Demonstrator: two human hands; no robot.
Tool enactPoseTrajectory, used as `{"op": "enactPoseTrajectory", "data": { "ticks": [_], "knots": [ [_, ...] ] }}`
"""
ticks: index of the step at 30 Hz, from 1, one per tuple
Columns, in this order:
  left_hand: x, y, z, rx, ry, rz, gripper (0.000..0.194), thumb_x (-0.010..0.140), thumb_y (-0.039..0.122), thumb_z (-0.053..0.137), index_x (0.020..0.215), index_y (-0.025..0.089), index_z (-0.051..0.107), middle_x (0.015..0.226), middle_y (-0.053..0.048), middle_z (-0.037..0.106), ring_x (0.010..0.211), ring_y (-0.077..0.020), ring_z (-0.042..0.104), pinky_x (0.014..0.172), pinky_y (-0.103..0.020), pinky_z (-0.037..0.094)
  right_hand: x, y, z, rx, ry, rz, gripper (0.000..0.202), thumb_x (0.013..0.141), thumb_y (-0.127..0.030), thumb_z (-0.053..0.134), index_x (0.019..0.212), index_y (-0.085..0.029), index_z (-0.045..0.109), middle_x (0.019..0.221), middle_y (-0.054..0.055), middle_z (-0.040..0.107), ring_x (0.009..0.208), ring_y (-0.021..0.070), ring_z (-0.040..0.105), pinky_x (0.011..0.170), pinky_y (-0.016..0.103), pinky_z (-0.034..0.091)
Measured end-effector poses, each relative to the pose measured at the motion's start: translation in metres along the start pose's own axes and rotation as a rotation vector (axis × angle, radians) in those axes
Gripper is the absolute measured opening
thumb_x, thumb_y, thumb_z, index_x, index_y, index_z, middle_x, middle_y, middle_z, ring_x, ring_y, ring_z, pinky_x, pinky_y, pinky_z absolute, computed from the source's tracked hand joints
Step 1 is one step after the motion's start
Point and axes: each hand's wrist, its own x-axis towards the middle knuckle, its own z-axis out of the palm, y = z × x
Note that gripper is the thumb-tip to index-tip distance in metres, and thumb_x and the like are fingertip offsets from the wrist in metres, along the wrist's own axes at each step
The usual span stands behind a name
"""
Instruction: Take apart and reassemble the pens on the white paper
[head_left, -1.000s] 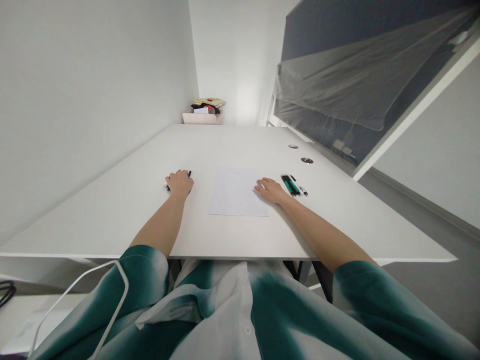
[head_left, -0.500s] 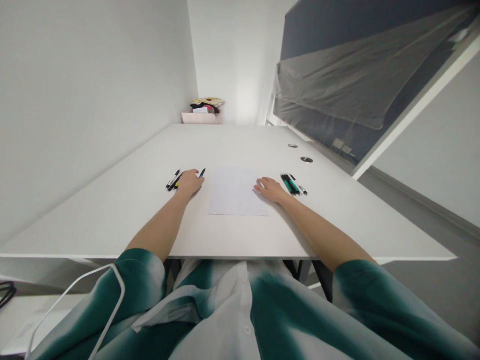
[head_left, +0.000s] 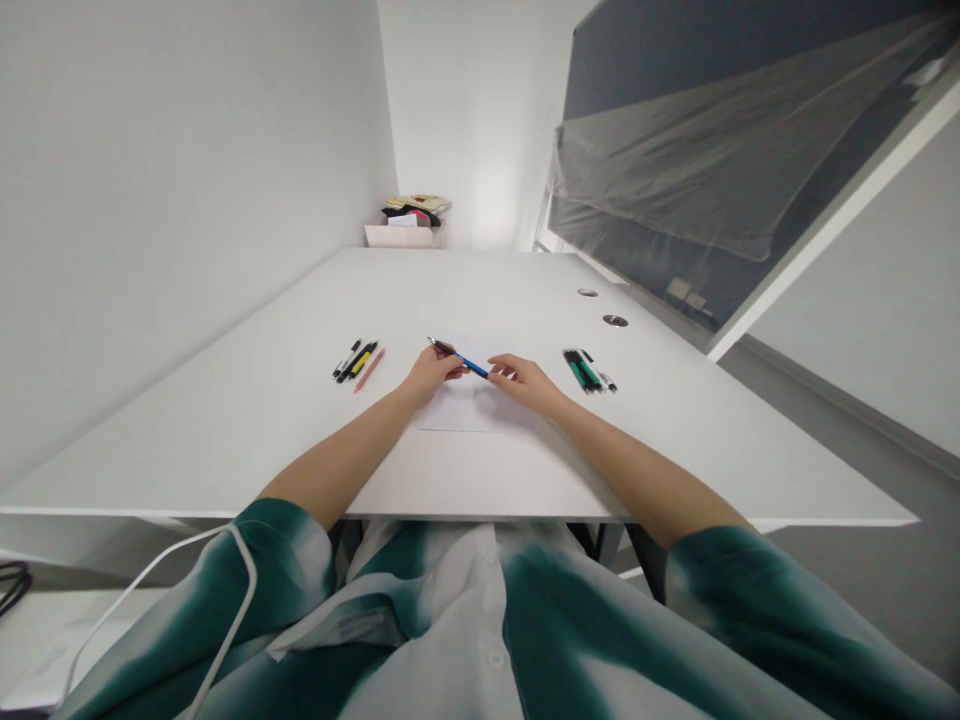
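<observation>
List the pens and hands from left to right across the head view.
Black-capped pen, black pen, yellow-and-black marker, pink pen, left hand holding blue pen, right hand, green pens, black-and-white pen.

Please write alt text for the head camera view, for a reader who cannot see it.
A person's left hand holds a blue pen above white paper; the right hand is close to one end, perhaps touching it. On the white table, one group of pens lies left of the paper, another group right.
</observation>
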Motion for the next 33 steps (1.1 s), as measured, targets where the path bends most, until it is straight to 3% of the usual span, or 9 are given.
{"op": "enactPoseTrajectory", "data": {
  "ticks": [6,14,20,28,33],
  "knots": [
    [-0.004,-0.002,0.001,-0.101,-0.078,-0.02,0.032,0.064,0.022,0.079,0.082,0.016,0.052,0.074,-0.002,0.067,0.074,-0.0155,0.068,0.075,-0.03,0.052,0.001,-0.004,0.005,0.038,0.026,-0.036,0.032,0.086,-0.034,0.052,0.108,-0.017,0.069,0.093,0.005,0.072,0.078,0.0172,0.062,0.076,0.03,0.049],
    [0.008,-0.008,-0.024,0.103,-0.02,0.057,0.025,0.065,0.028,0.074,0.083,0.016,0.063,0.072,-0.001,0.063,0.069,-0.0127,0.06,0.073,-0.031,0.048,0.004,0.021,-0.011,0.154,0.028,0.04,0.035,0.079,-0.037,0.055,0.101,-0.015,0.072,0.083,0.004,0.07,0.069,0.0166,0.058,0.067,0.029,0.046],
    [0.01,-0.01,-0.034,0.267,-0.035,0.094,0.023,0.063,0.028,0.07,0.083,0.016,0.069,0.073,-0.003,0.068,0.072,-0.0151,0.061,0.073,-0.031,0.046,0.005,0.032,-0.008,0.265,0.054,0.096,0.034,0.074,-0.038,0.061,0.096,-0.015,0.072,0.071,0.001,0.065,0.062,0.0142,0.054,0.06,0.027,0.043],
    [0.014,-0.013,-0.042,0.308,0.011,0.089,0.024,0.062,0.032,0.07,0.08,0.016,0.07,0.074,-0.005,0.07,0.07,-0.0156,0.06,0.066,-0.029,0.043,0.006,0.037,-0.004,0.66,0.101,0.226,0.028,0.065,-0.032,0.074,0.088,-0.018,0.066,0.074,0.002,0.07,0.07,0.0148,0.064,0.074,0.031,0.05],
    [0.015,-0.014,-0.043,0.277,-0.022,0.075,0.027,0.061,0.031,0.072,0.083,0.015,0.069,0.076,-0.007,0.071,0.071,-0.0165,0.062,0.066,-0.029,0.043,0.005,0.036,-0.004,0.756,0.159,0.268,0.026,0.063,-0.027,0.078,0.082,-0.017,0.065,0.076,0.005,0.073,0.072,0.0159,0.067,0.073,0.03,0.052]
  ]
}}
